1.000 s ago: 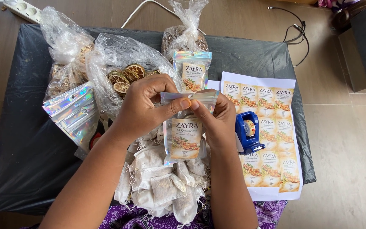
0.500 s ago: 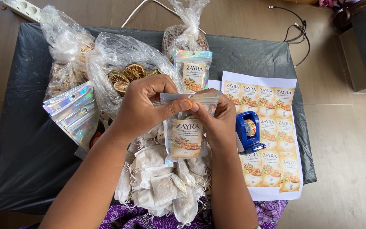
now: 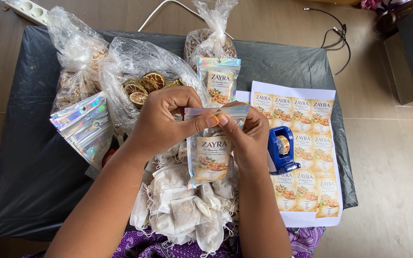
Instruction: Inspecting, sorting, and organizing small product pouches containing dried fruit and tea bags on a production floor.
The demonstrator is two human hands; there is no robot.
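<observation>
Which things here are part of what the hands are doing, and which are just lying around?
In hand: labelled clear pouch, pinched at its top by left hand and right hand.

Lying about: tea bag pile, dried citrus bag, holographic pouches, label sheet, blue tape dispenser, power strip.

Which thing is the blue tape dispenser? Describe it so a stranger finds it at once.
Start at the black-covered table and go to the white sheet of printed labels on its right side. The tape dispenser sits on that sheet's left edge, just beside the right hand. It is the only solid blue plastic thing there.
</observation>
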